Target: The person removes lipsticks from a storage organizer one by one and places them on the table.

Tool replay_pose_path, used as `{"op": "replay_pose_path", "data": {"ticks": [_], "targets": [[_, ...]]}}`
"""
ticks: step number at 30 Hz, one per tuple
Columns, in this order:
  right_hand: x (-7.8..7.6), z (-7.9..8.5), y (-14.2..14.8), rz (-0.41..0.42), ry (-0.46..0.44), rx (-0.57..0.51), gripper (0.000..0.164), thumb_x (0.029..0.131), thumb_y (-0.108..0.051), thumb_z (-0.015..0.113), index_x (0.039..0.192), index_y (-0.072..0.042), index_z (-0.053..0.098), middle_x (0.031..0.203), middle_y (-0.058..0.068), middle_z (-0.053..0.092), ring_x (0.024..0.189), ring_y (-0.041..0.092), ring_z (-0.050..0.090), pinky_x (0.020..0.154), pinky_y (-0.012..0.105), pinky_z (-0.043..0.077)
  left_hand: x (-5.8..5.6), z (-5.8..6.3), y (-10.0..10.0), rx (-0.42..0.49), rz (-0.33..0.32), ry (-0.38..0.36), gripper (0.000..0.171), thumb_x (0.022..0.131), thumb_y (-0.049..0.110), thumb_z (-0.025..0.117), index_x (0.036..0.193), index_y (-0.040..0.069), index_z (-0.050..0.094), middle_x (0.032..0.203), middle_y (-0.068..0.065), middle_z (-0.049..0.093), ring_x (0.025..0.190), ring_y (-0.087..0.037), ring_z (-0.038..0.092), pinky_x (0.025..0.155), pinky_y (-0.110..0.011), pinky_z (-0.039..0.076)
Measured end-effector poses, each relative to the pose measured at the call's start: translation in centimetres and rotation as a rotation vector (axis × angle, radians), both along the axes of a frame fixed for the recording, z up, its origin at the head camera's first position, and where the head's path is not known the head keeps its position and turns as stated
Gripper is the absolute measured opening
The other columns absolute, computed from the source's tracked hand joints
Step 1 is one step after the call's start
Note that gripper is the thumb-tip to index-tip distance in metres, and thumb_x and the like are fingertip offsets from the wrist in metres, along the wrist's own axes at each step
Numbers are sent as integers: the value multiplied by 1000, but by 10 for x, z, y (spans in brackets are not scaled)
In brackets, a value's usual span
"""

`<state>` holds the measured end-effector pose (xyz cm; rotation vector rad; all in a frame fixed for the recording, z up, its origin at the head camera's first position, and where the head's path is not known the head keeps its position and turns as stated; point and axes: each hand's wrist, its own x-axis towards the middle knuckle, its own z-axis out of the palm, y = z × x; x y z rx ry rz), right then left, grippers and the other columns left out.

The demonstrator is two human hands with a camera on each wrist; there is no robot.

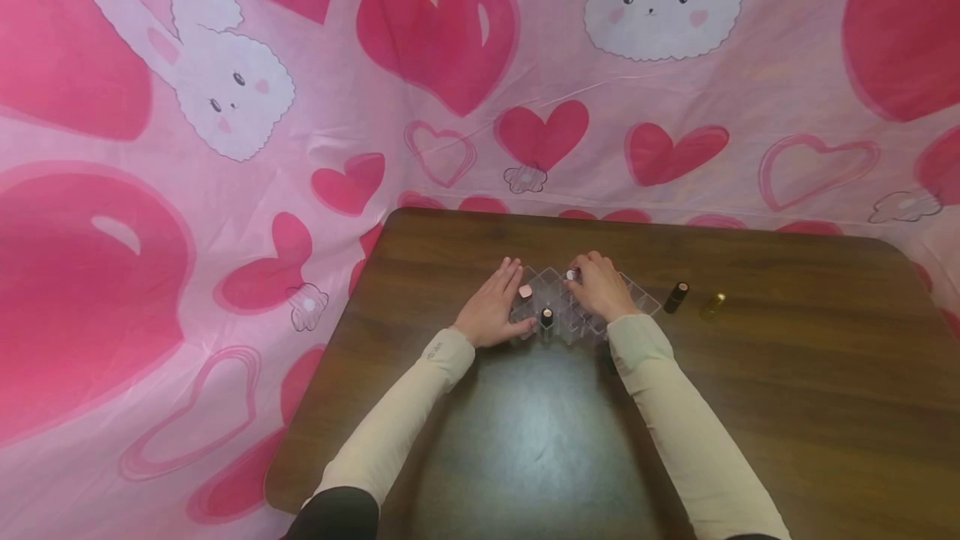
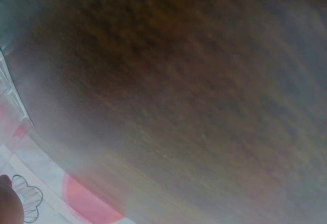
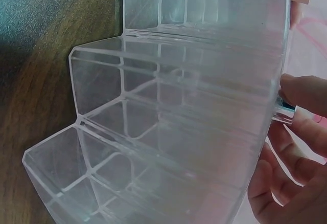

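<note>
A clear plastic organizer (image 1: 551,283) with many small compartments stands on the table; the right wrist view shows its stepped tiers (image 3: 102,81) close up. My right hand (image 1: 602,286) reaches over it and pinches a small tube with a pale, clear end (image 3: 285,114) between thumb and fingers, right at the organizer's upper edge. My left hand (image 1: 491,307) lies along the organizer's left side, fingers extended. Beside that hand, a pink-topped lipstick (image 1: 525,292) and a black lipstick tube (image 1: 547,317) stand in compartments. The left wrist view shows mostly blurred tabletop.
Right of the organizer, a black tube (image 1: 677,297) and a gold tube (image 1: 715,305) are on the brown wooden table (image 1: 810,373). A dark green object (image 1: 608,357) shows partly beside the right cuff. Pink heart-and-rabbit cloth (image 1: 450,48) hangs behind the table and along its left.
</note>
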<state>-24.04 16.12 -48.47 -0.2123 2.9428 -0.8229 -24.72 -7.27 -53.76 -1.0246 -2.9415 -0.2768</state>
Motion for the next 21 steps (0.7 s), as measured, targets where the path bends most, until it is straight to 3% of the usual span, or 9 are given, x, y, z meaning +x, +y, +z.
{"op": "replay_pose_path", "data": {"ticks": [21], "targets": [[-1, -2, 3, 6, 21, -43, 34, 93, -22, 63, 118, -1, 57, 113, 19, 58, 105, 34, 52, 95, 53, 47, 0, -2, 0, 16, 4, 13, 96, 86, 68, 43, 154, 4, 18, 164, -7, 12, 152, -20, 3, 123, -32, 16]]}}
